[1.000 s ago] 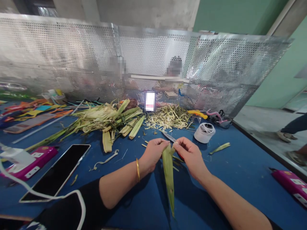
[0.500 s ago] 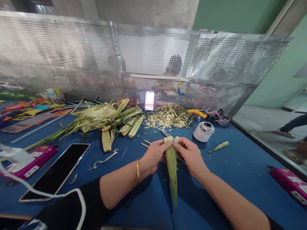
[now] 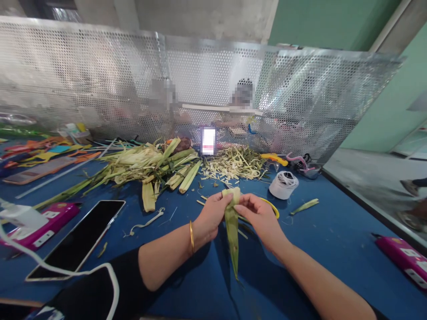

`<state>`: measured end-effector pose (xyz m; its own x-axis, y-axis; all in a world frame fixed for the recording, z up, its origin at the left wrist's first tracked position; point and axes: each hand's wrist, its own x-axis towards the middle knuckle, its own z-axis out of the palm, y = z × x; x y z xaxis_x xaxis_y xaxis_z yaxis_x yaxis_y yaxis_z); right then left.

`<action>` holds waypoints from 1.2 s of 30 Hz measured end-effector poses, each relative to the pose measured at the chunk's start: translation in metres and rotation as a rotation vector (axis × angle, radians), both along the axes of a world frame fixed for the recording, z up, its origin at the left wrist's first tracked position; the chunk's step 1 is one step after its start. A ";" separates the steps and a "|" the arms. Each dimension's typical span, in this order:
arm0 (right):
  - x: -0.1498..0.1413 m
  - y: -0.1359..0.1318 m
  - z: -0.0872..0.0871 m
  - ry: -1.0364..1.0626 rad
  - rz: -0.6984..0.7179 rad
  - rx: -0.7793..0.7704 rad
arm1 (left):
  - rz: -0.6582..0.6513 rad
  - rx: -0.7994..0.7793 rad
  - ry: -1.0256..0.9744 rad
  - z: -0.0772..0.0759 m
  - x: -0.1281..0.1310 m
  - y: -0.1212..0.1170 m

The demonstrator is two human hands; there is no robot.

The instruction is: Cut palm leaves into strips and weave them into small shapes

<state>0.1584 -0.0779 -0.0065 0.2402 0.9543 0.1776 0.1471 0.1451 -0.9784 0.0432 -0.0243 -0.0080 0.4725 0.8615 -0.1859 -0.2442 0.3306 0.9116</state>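
Note:
A green corn husk (image 3: 232, 235) hangs with its pale, cut end up and its thin tip down over the blue table. My left hand (image 3: 210, 218) is closed on the husk near its top, thumb in front. My right hand (image 3: 262, 218) pinches the husk's right edge just below the pale end; its curled fingers are partly hidden. Behind the right hand shows the yellow handle (image 3: 275, 209) of a tool lying on the table, probably scissors. A spool of white thread (image 3: 283, 185) stands beyond that hand, close to a small husk piece (image 3: 304, 206).
A heap of corn husks (image 3: 140, 164) lies at the back left, with shredded scraps (image 3: 233, 163) beside it. A black-screened phone (image 3: 80, 238), a white cable (image 3: 111, 275) and magenta power strips (image 3: 405, 258) flank my arms. A perforated metal screen (image 3: 207, 66) closes the back.
The husk has shifted slightly left and up. The two pale ends, apart before, are now together at the top. My right hand has slid lower along the edge, uncovering more of the yellow handle.

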 end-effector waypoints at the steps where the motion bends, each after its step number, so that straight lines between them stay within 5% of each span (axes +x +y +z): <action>1: 0.000 0.001 0.000 -0.008 0.025 -0.034 | 0.006 0.005 0.005 -0.002 0.000 0.001; 9: 0.000 0.000 -0.002 -0.120 0.060 -0.027 | -0.011 0.011 -0.025 -0.005 0.000 0.004; 16: 0.004 0.002 -0.005 -0.178 -0.108 0.067 | -0.063 -0.053 0.018 0.000 0.000 -0.003; 28: 0.002 -0.018 0.005 -0.262 -0.135 0.305 | 0.078 -0.072 0.033 0.002 -0.002 0.009; 36: 0.006 -0.028 0.019 -0.082 -0.109 0.562 | 0.204 -0.138 0.013 0.001 -0.005 0.025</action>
